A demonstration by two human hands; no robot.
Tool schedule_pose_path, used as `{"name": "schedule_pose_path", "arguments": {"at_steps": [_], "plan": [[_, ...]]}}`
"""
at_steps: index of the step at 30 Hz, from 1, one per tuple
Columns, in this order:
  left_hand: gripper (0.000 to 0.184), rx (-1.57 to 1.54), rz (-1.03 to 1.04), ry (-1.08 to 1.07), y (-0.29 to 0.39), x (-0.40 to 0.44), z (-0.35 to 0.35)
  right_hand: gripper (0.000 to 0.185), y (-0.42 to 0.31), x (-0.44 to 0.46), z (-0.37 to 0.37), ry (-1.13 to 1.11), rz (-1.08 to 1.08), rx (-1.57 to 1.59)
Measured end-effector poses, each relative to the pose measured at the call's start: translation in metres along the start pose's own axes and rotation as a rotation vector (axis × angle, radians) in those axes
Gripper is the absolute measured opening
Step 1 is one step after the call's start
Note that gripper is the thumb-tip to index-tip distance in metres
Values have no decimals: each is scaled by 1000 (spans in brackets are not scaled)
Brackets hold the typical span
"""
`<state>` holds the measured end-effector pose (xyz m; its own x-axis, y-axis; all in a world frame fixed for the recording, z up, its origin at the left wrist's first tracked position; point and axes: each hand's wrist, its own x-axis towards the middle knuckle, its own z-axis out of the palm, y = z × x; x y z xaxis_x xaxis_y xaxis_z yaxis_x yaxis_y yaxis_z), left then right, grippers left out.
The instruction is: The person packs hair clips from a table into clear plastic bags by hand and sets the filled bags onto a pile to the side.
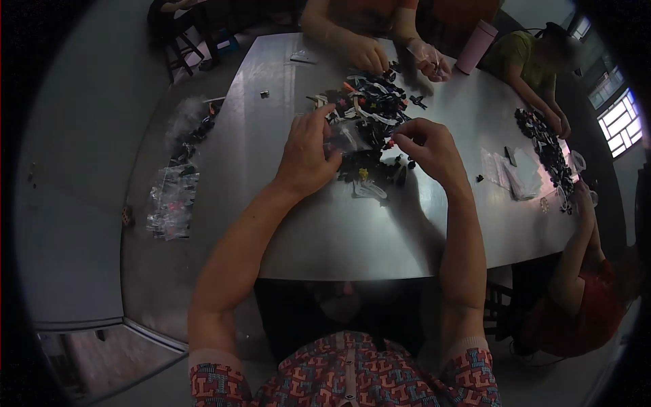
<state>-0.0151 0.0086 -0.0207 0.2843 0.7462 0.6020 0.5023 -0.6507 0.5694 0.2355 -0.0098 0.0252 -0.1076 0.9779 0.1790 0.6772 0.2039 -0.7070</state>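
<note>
My left hand (306, 154) is closed on a small clear plastic bag (350, 137), held over the near side of a pile (380, 103). That pile is made of small dark, white and coloured pieces, some like thin loops; their kind is hard to make out. To the right of the bag, my right hand (434, 150) has thumb and forefinger pinched together close above the pieces. Whatever sits between those fingertips is too small to name. A white looped piece (367, 188) and a yellow bit (363, 173) lie at the pile's near edge.
Across the metal table (339, 244), another person's hands (369, 54) work at the same pile. A pink bottle (477, 47) stands beside them. On the right, two people handle a second pile (544, 149) near clear bags (519, 176). Filled bags (173, 203) lie at left.
</note>
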Motion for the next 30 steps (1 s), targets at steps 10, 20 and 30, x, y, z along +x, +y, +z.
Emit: {"name": "schedule_pose_path", "arguments": {"at_steps": [10,20,30], "plan": [[71,45,56,-57,11,0,-1,21,-37,-12,35,-64,-65,628],[71,57,58,-54,9,-2,1,23,-46,-17,42,-43,-98,567],[70,8,6,-26,2,-1,2,18,3,1,15,65,13,-38]]}}
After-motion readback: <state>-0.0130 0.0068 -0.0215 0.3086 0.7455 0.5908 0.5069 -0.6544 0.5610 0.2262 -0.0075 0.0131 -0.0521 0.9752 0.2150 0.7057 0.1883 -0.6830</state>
